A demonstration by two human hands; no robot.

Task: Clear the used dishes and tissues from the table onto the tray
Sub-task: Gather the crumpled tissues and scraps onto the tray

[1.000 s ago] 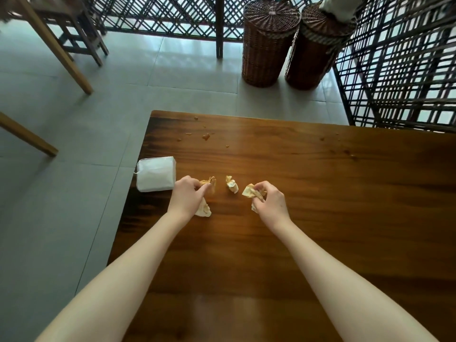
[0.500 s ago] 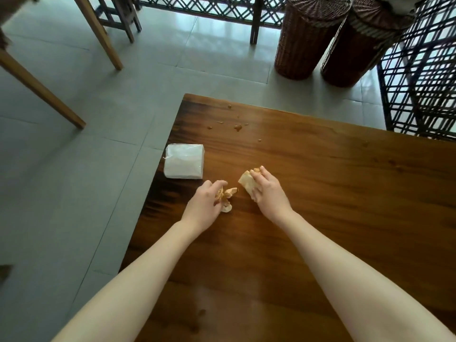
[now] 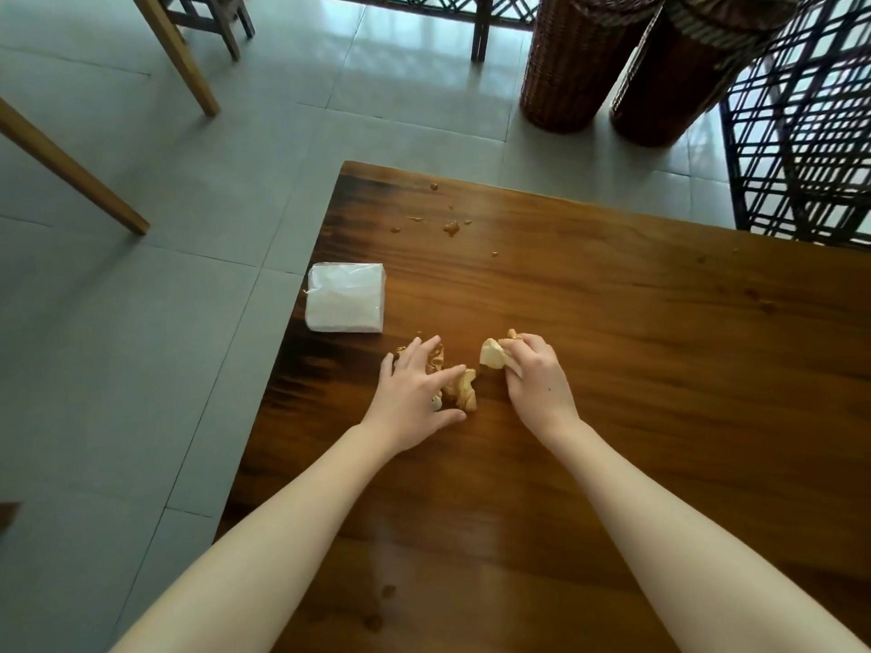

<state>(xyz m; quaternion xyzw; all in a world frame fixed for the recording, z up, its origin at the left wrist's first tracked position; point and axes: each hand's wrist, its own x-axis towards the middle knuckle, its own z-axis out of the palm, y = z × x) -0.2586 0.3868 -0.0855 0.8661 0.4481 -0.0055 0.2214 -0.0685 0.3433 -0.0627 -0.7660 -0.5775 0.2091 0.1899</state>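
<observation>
On the brown wooden table [image 3: 636, 369] lie crumpled, stained tissues. My left hand [image 3: 414, 393] rests on a small heap of them [image 3: 464, 393], fingers spread and mostly straight over the wads. My right hand [image 3: 535, 374] grips another crumpled tissue [image 3: 492, 359], which sticks out at its left side. The two hands are a short gap apart. No tray and no dishes are in view.
A sealed white pack of napkins [image 3: 345, 296] sits at the table's left edge. Brown food spots [image 3: 450, 227] lie near the far corner, more [image 3: 386, 591] near me. Two wicker baskets [image 3: 579, 63], a lattice screen [image 3: 801, 124] and chair legs [image 3: 179, 54] stand on the tiled floor.
My left hand has opened and spread over the tissue wads, which are gathered closer together. My right hand still grips its tissue. The camera has moved forward and tilted down.
</observation>
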